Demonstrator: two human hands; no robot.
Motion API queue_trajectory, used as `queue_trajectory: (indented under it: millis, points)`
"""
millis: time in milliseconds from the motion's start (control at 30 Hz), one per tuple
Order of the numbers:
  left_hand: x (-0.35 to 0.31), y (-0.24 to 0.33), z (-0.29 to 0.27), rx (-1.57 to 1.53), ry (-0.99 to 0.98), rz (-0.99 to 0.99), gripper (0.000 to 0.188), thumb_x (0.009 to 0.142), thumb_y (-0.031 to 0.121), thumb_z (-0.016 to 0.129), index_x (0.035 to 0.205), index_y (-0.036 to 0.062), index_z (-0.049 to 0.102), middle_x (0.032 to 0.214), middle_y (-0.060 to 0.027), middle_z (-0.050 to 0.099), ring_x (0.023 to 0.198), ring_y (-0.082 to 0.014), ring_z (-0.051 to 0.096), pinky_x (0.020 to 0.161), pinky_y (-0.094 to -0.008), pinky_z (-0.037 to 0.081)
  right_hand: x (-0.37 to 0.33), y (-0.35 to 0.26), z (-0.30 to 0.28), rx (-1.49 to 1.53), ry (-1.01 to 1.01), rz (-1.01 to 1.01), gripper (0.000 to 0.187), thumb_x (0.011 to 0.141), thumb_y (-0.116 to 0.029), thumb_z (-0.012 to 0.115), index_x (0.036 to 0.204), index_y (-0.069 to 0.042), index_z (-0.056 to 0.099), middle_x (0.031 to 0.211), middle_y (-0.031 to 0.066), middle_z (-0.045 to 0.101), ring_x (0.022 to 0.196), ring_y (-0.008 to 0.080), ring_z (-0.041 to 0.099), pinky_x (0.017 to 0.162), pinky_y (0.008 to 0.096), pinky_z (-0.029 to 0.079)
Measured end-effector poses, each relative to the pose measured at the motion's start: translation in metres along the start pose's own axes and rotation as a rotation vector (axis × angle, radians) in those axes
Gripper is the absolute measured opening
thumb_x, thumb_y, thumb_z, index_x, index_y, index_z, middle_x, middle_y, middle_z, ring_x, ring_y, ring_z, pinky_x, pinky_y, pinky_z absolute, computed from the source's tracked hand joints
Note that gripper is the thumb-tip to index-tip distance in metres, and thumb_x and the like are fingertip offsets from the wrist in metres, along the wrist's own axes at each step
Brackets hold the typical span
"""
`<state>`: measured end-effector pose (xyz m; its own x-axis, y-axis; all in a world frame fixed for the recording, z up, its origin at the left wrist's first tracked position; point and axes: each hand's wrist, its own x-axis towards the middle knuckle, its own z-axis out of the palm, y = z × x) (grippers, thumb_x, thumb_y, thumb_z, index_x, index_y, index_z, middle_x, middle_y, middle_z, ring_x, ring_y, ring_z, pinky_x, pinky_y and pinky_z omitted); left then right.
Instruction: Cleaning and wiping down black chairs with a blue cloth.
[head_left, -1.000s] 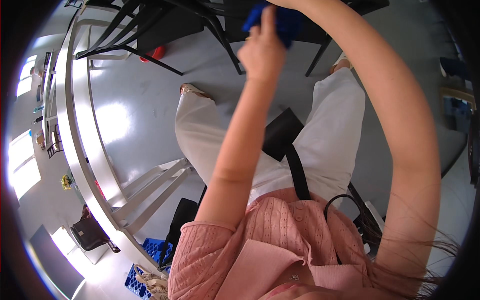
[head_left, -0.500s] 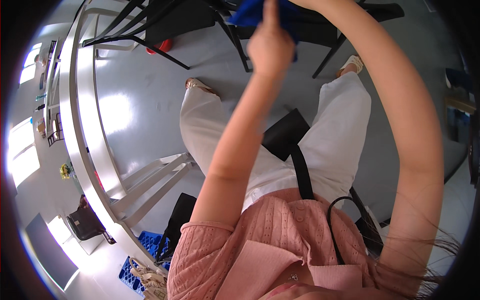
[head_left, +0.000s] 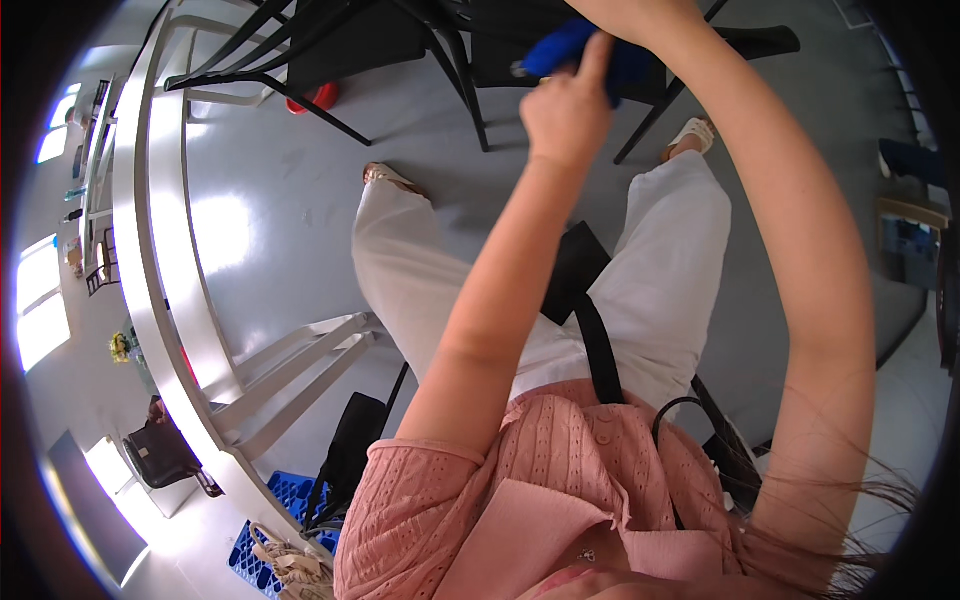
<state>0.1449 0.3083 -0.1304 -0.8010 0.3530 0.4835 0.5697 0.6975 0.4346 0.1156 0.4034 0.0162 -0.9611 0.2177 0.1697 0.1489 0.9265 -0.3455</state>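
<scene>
At the top of the view is a blue cloth-like thing [head_left: 558, 47], partly covered by my hands and blurred, so its exact kind is unclear. My left hand [head_left: 566, 118] is closed against its lower edge, with the index finger stretched up over it and the other fingers curled. My right hand [head_left: 630, 15] reaches in from the right just above the blue cloth. The frame's upper edge cuts off its fingers, so their grip is hidden. Behind the cloth is the seat of a black chair [head_left: 500, 68].
Another black chair [head_left: 355, 50] stands to the left, with a red basin [head_left: 315, 98] behind its legs. A white table frame [head_left: 150, 250] runs down the left side. Blue plastic crates [head_left: 290, 492] and a beige bag [head_left: 300, 560] lie lower left. A black pouch [head_left: 577, 265] hangs between my legs.
My left hand has moved right and slightly down, its index finger now tilted to the right. The blue cloth has shifted right as well. My right forearm has moved slightly.
</scene>
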Motion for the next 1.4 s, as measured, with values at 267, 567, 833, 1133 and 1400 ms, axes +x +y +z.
queue_trajectory:
  millis: [267, 567, 833, 1133, 1400]
  points:
    - [0.041, -0.093, -0.061, 0.165, 0.009, -0.088, 0.06, 0.086, 0.007, 0.053, 0.144, 0.0157, 0.041, 0.088, -0.0199, 0.067, 0.077, -0.0403, 0.066, 0.067, -0.048, 0.052, 0.002, -0.013, -0.008, 0.021, -0.032, 0.049, 0.04, 0.09, -0.034, 0.052, 0.087, 0.001, 0.072, 0.091, 0.0236, 0.069, 0.09, 0.0391, 0.067, 0.082, 0.0465, 0.053]
    - [0.019, -0.03, -0.023, -0.187, -0.014, -0.187, 0.058, 0.088, 0.009, 0.053, 0.144, 0.009, 0.039, 0.085, -0.0236, 0.065, 0.071, -0.041, 0.063, 0.064, -0.0469, 0.051, 0.016, -0.001, 0.004, -0.02, -0.064, -0.049, 0.041, 0.09, -0.032, 0.048, 0.092, 0.002, 0.072, 0.098, 0.025, 0.069, 0.097, 0.0395, 0.066, 0.086, 0.0468, 0.052]
    - [0.004, 0.054, 0.013, -0.26, -0.221, -0.129, 0.064, 0.08, 0.01, 0.059, 0.141, 0.0199, 0.04, 0.073, -0.014, 0.066, 0.063, -0.0354, 0.066, 0.056, -0.0476, 0.052, 0.012, -0.005, 0.001, -0.023, -0.093, 0.031, 0.041, 0.089, -0.034, 0.05, 0.094, -0.001, 0.072, 0.099, 0.025, 0.068, 0.097, 0.0392, 0.066, 0.086, 0.0469, 0.052]
    - [0.001, -0.041, -0.024, 0.137, 0.051, -0.109, 0.064, 0.082, 0.011, 0.056, 0.141, 0.0319, 0.043, 0.078, -0.0108, 0.067, 0.061, -0.0335, 0.066, 0.051, -0.0463, 0.052, 0.005, -0.007, 0.002, 0.012, -0.12, 0.033, 0.042, 0.089, -0.033, 0.049, 0.093, 0.001, 0.072, 0.101, 0.025, 0.068, 0.097, 0.04, 0.066, 0.087, 0.0476, 0.052]
    - [0.018, -0.044, -0.031, -0.012, 0.086, -0.17, 0.066, 0.082, 0.007, 0.054, 0.144, 0.0189, 0.038, 0.072, -0.0164, 0.066, 0.064, -0.0388, 0.064, 0.057, -0.0483, 0.05, 0.007, -0.009, -0.008, -0.018, -0.104, -0.006, 0.045, 0.09, -0.032, 0.047, 0.092, 0.006, 0.071, 0.1, 0.028, 0.067, 0.098, 0.0406, 0.066, 0.088, 0.0479, 0.051]
